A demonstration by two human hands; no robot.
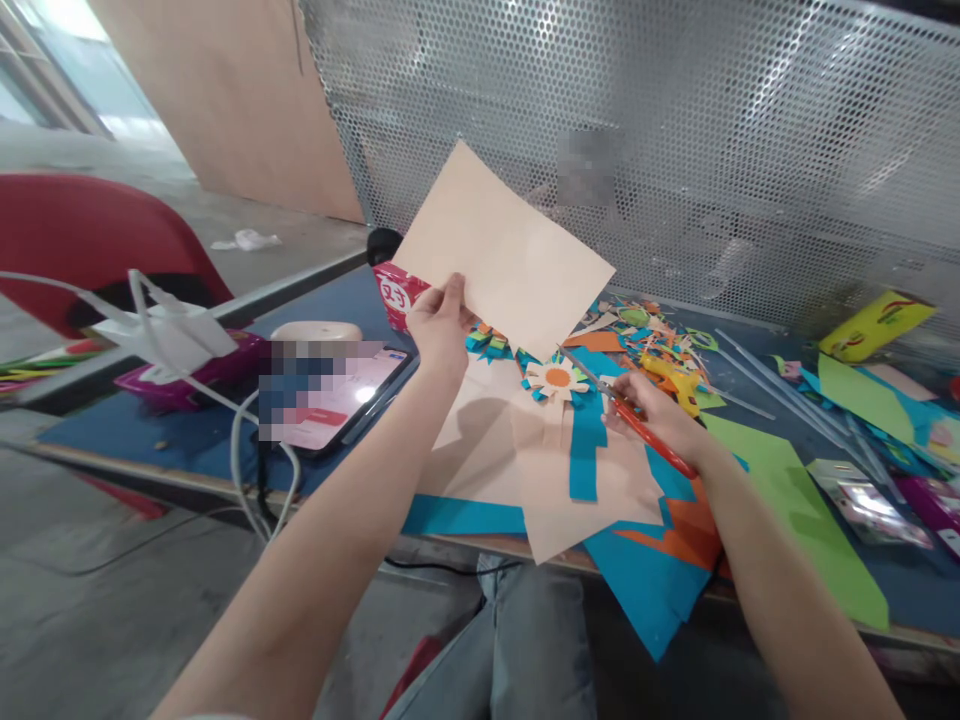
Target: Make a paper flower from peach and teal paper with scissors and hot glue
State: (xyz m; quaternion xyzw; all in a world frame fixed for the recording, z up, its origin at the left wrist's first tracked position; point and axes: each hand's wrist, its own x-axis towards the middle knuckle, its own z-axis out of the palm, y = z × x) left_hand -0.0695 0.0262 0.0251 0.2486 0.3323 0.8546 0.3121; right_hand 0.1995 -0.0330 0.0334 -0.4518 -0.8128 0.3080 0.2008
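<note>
My left hand (439, 322) pinches the lower left edge of a peach paper sheet (506, 250) and holds it up above the table. My right hand (654, 415) is closed on red-handled scissors (637, 423), whose blades point up and left to the sheet's bottom corner. Below the blades lies a paper flower (557, 378) with an orange centre, on peach, blue and orange sheets.
A blue table (187, 440) carries a phone (337, 395), a white charger with cables (169, 335), a red box (397, 293), a pile of paper scraps (652, 345) and green sheets (795, 500). A perforated metal panel (675, 130) stands behind. A red chair (90, 240) is at left.
</note>
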